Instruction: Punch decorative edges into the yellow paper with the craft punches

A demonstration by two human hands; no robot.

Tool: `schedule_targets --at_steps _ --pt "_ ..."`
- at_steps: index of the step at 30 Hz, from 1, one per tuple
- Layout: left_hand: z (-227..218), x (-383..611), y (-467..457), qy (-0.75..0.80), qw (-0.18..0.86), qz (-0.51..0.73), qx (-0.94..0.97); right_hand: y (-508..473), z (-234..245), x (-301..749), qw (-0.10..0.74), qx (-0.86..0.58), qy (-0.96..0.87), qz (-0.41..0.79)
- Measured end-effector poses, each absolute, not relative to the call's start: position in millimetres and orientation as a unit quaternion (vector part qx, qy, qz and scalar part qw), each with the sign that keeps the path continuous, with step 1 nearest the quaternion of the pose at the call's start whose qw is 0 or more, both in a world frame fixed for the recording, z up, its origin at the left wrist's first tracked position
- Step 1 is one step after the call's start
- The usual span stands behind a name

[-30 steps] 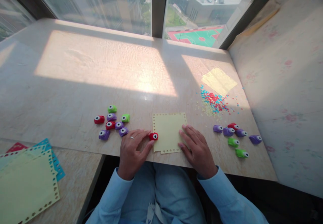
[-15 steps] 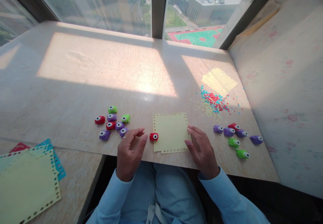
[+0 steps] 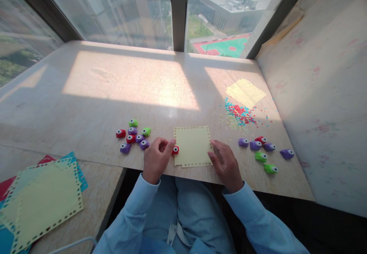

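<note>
A pale yellow paper square (image 3: 192, 145) with punched holes along its border lies near the table's front edge. A small red paper punch (image 3: 175, 150) sits on the sheet's left edge. My left hand (image 3: 156, 158) is curled, thumb and fingertips pinching that red punch. My right hand (image 3: 227, 164) rests at the sheet's right edge with its fingers stretched out, holding the paper down. Both sleeves are light blue.
Several red, green and purple punches (image 3: 133, 136) lie left of my left hand, another group (image 3: 262, 150) to the right. A heap of confetti (image 3: 239, 116) and a yellow sheet (image 3: 245, 92) lie farther back right. Stacked punched sheets (image 3: 46, 196) sit on a lower surface at left.
My left hand had let go of the red punch and drawn back; now it pinches it again. The right hand stays at the sheet's right edge. The view tilted slightly.
</note>
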State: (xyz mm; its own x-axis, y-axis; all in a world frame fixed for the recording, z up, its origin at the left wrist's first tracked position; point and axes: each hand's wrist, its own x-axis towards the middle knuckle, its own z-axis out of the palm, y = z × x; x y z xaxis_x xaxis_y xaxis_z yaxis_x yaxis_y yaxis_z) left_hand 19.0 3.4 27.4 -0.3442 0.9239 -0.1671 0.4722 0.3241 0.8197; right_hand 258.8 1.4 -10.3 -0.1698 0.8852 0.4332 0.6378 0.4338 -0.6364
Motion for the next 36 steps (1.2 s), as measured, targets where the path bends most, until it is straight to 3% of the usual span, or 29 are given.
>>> schedule_targets --at_steps 13,29,36 --pt "11 20 2 0.729 0.333 0.413 0.433 4 -16 261 0.450 -0.528 -0.688 0.211" --pt "20 30 3 0.792 0.240 0.251 0.502 7 -18 263 0.488 -0.524 -0.646 0.265" --pt "26 23 24 0.796 0.254 0.082 0.543 7 -19 263 0.490 -0.524 -0.641 0.274"
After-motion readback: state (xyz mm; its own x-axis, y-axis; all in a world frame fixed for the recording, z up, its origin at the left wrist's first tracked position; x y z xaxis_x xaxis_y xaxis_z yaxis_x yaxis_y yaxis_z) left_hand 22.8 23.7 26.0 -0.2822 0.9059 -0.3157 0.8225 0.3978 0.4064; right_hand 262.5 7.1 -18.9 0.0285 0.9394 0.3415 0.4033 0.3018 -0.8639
